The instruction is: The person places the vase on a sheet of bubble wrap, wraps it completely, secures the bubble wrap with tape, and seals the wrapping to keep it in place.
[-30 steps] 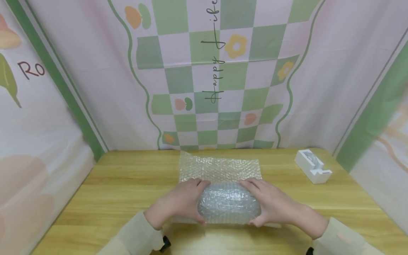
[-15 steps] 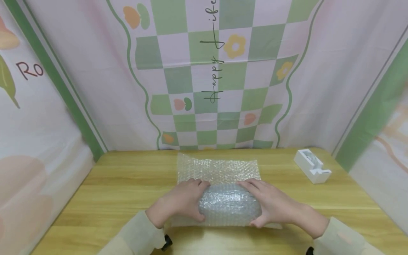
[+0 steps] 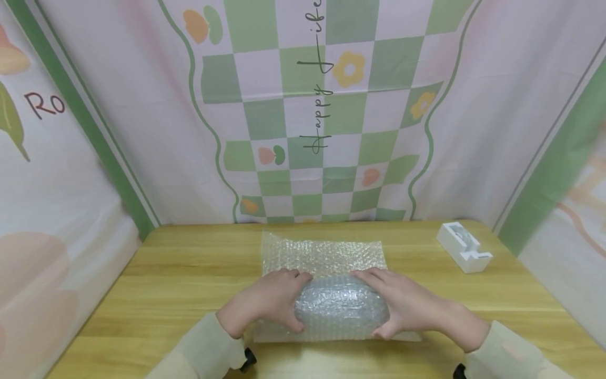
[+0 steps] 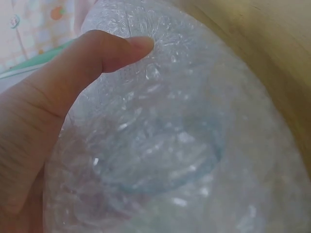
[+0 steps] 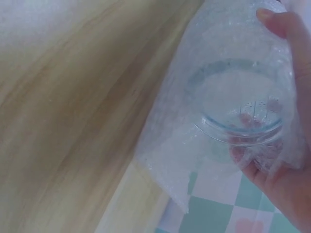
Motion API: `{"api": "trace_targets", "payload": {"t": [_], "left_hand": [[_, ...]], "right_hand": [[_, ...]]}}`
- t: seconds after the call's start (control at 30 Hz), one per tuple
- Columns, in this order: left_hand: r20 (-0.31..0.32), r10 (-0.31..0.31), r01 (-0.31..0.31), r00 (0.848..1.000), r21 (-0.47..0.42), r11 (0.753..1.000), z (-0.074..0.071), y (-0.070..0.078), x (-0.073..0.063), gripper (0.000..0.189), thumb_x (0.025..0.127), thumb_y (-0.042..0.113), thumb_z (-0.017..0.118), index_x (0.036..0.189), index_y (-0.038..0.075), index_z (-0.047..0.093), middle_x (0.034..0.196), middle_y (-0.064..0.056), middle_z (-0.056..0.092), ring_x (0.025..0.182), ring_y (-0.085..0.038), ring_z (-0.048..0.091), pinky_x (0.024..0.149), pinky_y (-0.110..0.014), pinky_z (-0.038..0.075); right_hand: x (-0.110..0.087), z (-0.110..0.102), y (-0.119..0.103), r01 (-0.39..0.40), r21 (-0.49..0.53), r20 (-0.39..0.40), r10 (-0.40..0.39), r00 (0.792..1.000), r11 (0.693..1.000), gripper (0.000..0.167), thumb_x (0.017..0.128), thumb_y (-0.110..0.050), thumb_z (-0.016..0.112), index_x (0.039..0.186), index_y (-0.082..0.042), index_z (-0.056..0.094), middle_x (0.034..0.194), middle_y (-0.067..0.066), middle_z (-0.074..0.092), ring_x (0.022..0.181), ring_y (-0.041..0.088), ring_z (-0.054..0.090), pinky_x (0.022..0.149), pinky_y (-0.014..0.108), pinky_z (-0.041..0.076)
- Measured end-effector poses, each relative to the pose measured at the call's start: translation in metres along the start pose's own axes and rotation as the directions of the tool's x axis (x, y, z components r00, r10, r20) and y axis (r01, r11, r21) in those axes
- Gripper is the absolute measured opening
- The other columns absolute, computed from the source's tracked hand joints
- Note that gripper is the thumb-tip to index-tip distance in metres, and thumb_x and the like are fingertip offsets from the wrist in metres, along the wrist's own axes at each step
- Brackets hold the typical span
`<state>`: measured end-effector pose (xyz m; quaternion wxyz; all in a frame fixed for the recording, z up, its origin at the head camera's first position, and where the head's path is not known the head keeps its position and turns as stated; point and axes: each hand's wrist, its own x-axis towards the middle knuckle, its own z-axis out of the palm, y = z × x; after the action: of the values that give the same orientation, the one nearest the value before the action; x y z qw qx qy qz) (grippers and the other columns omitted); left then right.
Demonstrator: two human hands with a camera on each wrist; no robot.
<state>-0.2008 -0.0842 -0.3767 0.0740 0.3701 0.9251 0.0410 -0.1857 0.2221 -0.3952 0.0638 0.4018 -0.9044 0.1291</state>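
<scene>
A clear round glass vessel (image 5: 241, 133) lies on its side inside layers of bubble wrap (image 3: 343, 305), its circular rim showing through at the right end. My left hand (image 3: 276, 299) grips the left end of the roll, fingers over the far side and thumb at the near side. At the other end my right hand (image 3: 404, 305) holds the roll the same way, and in the right wrist view its fingers show through the wrap. Beyond the roll, a flat unrolled stretch of the bubble wrap sheet (image 3: 326, 257) lies on the table.
A white tape dispenser (image 3: 465, 247) with a roll of clear tape stands at the back right of the wooden table (image 3: 189, 263). Behind the table's far edge hangs a green-and-white checked curtain (image 3: 305, 116), with more curtains on both sides.
The bubble-wrapped roll and the sheet beyond it have slid slightly toward me. Both hands keep their hold at its ends and have barely moved.
</scene>
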Motion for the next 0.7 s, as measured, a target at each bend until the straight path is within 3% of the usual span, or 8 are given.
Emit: {"api": "trace_targets", "payload": {"t": [0.4, 0.7], "left_hand": [[0.032, 0.014, -0.014, 0.999, 0.004, 1.000, 0.000, -0.001, -0.001, 0.096, 0.072, 0.048, 0.089, 0.149, 0.007, 0.049, 0.135, -0.009, 0.062, 0.121, -0.024, 0.061, 0.102, -0.038, 0.052], [0.039, -0.006, 0.006, 0.999, 0.002, 1.000, 0.001, -0.002, 0.000, 0.096, 0.072, 0.050, 0.089, 0.149, 0.009, 0.049, 0.137, -0.009, 0.062, 0.122, -0.025, 0.060, 0.103, -0.039, 0.051]], "right_hand": [[0.002, -0.007, 0.002, 0.032, 0.035, 0.047, -0.033, 0.998, 0.999, 0.114, 0.065, -0.055, 0.091, 0.154, -0.003, 0.041, 0.138, 0.013, 0.057, 0.116, 0.031, 0.061, 0.093, 0.052, 0.056], [0.004, -0.016, 0.000, 0.009, 0.108, 0.095, -0.019, 0.995, 0.994, 0.113, 0.067, -0.054, 0.090, 0.155, -0.004, 0.039, 0.149, 0.017, 0.052, 0.128, 0.037, 0.056, 0.102, 0.058, 0.049]]}}
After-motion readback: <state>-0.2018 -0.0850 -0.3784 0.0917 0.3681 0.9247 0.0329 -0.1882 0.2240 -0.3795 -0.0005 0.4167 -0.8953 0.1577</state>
